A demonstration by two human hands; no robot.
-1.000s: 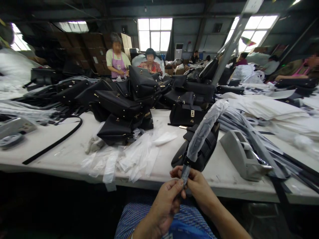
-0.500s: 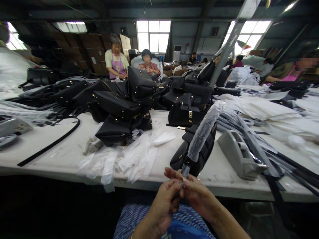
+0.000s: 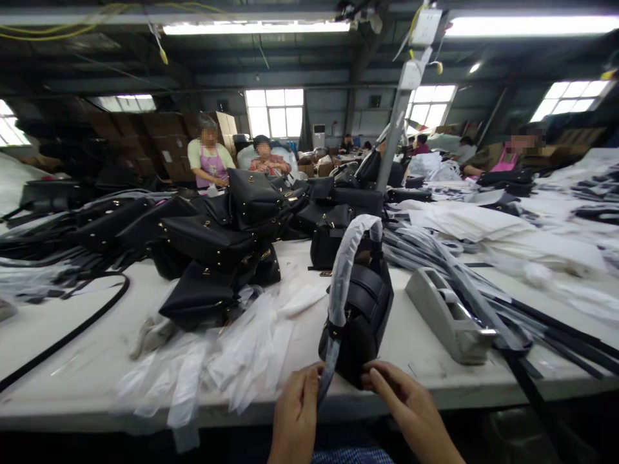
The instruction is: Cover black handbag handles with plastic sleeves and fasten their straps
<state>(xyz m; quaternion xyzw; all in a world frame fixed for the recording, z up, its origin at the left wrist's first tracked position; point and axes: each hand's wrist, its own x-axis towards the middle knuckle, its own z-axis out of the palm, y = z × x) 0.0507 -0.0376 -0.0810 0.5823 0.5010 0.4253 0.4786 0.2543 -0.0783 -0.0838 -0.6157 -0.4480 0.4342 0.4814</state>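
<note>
A black handbag (image 3: 365, 316) stands at the table's front edge, its upright handle sleeved in clear plastic wrap (image 3: 344, 277). From the handle's near end a plastic-covered strap (image 3: 331, 361) curves down over the edge. My left hand (image 3: 296, 409) is closed beside this strap, fingertips against it. On the other side, my right hand (image 3: 409, 403) has its fingers bent together at the bag's lower near corner, thumb underneath. Part of the strap's lower end is hidden below my hands.
A grey tape dispenser (image 3: 447, 316) sits right of the bag. White plastic strips (image 3: 261, 341) lie to the left, some hanging over the edge. Black handbags (image 3: 207, 238) are piled behind. Wrapped straps (image 3: 464, 283) spread at right; a metal post (image 3: 394, 135) rises beyond. Co-workers sit and stand across the table.
My hands, together on the strap before, have come apart; the right has moved to the bag's lower corner. The handle now arches more upright, and the view has tilted up.
</note>
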